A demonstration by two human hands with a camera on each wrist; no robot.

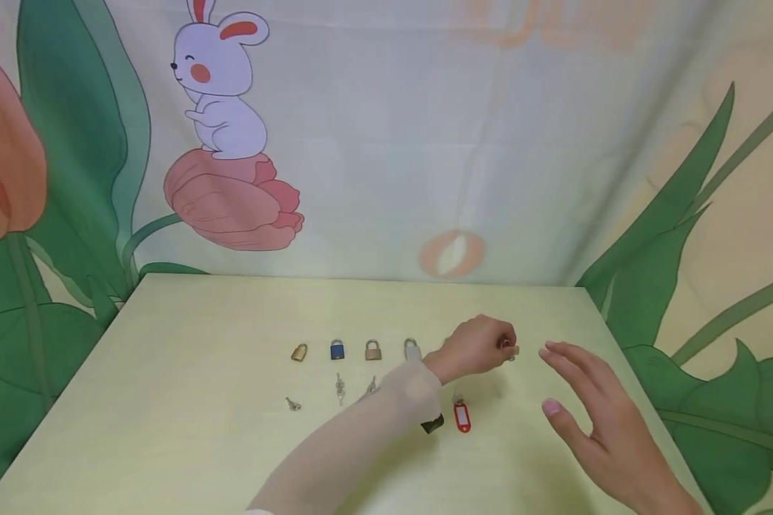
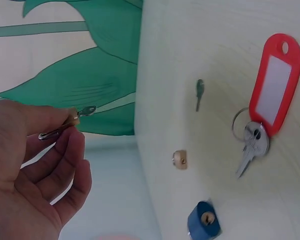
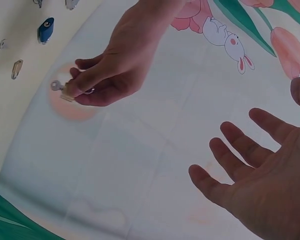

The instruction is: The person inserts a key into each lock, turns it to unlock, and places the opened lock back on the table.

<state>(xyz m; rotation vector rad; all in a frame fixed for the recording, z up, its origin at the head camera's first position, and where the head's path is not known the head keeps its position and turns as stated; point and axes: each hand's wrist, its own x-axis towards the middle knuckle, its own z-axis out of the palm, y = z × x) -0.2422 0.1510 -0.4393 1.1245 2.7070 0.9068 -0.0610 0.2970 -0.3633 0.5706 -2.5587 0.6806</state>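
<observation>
In the head view, the left hand (image 1: 472, 349), right of centre in the lower half of the frame, pinches a small lock (image 2: 73, 118) between thumb and fingers above the bench (image 1: 187, 322), a key (image 2: 88, 110) jutting from it in the left wrist view. The right hand (image 1: 602, 422) is spread and holds nothing at the lower right, apart from the left one. Left of the left hand run a gold lock (image 1: 299, 352), blue lock (image 1: 338, 350), brass lock (image 1: 373, 351) and grey lock (image 1: 412, 350), while a red tag (image 1: 462, 418) lies below that hand.
</observation>
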